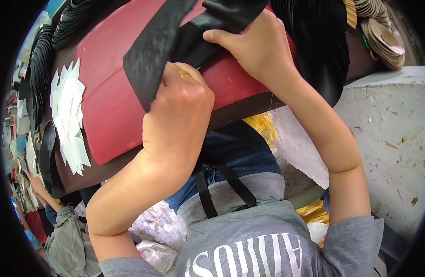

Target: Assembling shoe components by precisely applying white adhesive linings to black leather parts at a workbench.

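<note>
Left hand (182,104): fingers pinch the black material (148,60), tips hidden.
Right hand (263,51): grips it, thumb showing, other fingertips hidden.
Black material: over the red mat (106,97), by the desk's (242,110) near edge; top cut off, piece count unclear.

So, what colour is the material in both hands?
Black; the material shows in the head view.

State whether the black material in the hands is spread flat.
Not flat: the black material slants up at the left hand and creases at the right hand; one piece or more, cannot tell.
</note>
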Tool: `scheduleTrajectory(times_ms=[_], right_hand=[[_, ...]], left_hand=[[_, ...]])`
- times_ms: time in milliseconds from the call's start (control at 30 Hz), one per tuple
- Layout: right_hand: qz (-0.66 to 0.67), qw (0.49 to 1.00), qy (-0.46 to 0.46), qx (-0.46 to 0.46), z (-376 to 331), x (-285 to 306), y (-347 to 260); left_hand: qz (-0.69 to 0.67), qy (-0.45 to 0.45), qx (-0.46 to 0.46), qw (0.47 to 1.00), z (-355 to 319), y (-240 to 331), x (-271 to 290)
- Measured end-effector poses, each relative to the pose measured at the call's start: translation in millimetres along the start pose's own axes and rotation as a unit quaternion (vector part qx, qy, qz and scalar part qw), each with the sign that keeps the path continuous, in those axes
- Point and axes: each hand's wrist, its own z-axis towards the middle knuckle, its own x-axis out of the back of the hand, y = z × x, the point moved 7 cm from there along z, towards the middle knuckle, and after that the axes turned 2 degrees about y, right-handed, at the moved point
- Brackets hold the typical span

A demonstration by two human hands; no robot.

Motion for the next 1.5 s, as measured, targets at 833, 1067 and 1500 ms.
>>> scheduleTrajectory(times_ms=[833, 1067, 1500], right_hand=[[-0.103, 0.992, -0.058, 0.050, -1, -2, -27], [-0.163, 0.981, -0.080, 0.073, 0, -5, -33], [-0.102, 0.993, -0.035, 0.038, 7, 4, -41]], left_hand=[[-0.055, 0.021, 0.000, 0.998, 1, -13, 12], [-0.059, 0.054, 0.003, 0.997, -5, -16, 20], [-0.087, -0.025, 0.006, 0.996, -11, -22, 33]])
